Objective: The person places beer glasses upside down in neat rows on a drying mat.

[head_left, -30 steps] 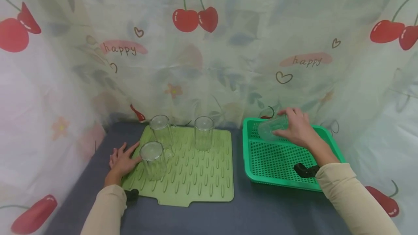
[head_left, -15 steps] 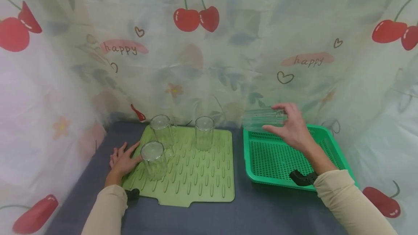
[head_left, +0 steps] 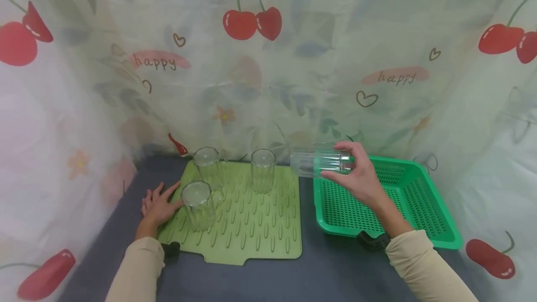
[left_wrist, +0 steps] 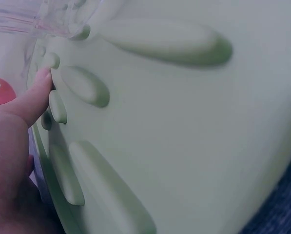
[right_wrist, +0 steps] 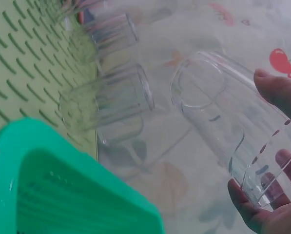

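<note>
My right hand [head_left: 354, 174] grips a clear glass cup [head_left: 308, 162] by one end, thumb and fingers curled round it. The cup lies almost level in the air, across the gap between the green drying mat [head_left: 251, 227] and the basket's left side. In the right wrist view the round far end of the cup [right_wrist: 233, 112] points away from the palm; no handle is plain on it. At the mat's left edge my left hand [head_left: 158, 208] rests with fingers spread, close to the front glass mug [head_left: 198, 206]. Behind that mug stand another glass mug [head_left: 208, 169] and a third one [head_left: 263, 171].
A green perforated plastic basket [head_left: 388, 241] stands right of the mat, beneath my right forearm. Both sit on a dark grey tabletop [head_left: 289, 281]. A curtain [head_left: 293, 73] printed with cherries hangs close behind and along both sides.
My right hand has lifted the cup out of the basket and carried it left towards the mat, turning it nearly level. The left hand stays where it was.
</note>
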{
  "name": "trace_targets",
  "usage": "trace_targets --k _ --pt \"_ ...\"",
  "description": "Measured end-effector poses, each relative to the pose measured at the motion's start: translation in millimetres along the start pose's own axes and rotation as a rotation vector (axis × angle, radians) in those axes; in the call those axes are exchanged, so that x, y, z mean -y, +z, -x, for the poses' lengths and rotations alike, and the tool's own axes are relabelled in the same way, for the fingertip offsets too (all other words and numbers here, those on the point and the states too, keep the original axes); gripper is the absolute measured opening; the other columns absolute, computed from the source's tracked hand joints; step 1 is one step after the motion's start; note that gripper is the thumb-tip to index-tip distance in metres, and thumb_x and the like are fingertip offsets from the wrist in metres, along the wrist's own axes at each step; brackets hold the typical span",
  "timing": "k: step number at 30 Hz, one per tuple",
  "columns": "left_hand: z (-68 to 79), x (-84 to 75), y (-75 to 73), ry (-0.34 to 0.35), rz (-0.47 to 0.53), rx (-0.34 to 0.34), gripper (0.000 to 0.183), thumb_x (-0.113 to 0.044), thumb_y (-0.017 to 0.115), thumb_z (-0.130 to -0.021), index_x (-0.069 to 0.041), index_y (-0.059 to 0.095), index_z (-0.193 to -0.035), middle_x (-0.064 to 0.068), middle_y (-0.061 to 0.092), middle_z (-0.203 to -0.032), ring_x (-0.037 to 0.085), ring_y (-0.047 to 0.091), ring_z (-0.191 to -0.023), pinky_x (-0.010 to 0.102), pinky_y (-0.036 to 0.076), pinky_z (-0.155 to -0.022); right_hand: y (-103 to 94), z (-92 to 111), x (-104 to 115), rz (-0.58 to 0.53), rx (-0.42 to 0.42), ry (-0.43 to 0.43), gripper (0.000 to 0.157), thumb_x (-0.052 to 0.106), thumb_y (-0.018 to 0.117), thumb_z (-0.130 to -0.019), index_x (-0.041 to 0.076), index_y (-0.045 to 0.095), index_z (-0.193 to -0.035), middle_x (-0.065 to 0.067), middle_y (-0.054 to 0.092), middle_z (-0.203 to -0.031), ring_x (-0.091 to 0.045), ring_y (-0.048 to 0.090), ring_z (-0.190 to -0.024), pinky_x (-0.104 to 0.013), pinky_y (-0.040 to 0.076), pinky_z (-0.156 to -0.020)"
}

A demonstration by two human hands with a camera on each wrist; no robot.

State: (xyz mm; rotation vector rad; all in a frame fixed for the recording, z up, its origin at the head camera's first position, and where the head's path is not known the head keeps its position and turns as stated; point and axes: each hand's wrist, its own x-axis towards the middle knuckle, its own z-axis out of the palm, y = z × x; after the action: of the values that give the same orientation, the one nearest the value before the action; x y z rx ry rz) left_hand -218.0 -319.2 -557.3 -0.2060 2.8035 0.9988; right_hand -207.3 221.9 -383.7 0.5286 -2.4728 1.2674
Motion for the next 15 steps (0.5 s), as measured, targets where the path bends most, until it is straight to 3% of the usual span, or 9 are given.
trace_targets --k 6,15 --pt "-2.3 1.7 -0.9 -0.004 0.006 0.000 0.081 -0.064 0.056 -0.097 -0.029 0.026 -0.163 0.022 -0.007 -0.171 0.056 -0.022 -0.151 0.079 -0.012 -0.114 18.8 1.0 3.8 -0.129 0.015 0.028 0.064 0.013 0.085 -0.084 0.012 0.052 -0.138 -0.003 0.049 -0.141 -0.004 0.047 -0.122 -0.018 0.051 -0.095" --pt "0.4 2.3 -0.6 -0.006 0.010 -0.004 0.079 -0.061 0.057 -0.097 -0.028 0.027 -0.163 0.022 -0.007 -0.171 0.056 -0.022 -0.152 0.079 -0.012 -0.114 51.0 6.4 12.7 -0.236 0.026 0.021 0.067 0.008 0.087 -0.081 0.009 0.052 -0.138 -0.005 0.047 -0.146 -0.025 0.050 -0.128 -0.018 0.052 -0.093"
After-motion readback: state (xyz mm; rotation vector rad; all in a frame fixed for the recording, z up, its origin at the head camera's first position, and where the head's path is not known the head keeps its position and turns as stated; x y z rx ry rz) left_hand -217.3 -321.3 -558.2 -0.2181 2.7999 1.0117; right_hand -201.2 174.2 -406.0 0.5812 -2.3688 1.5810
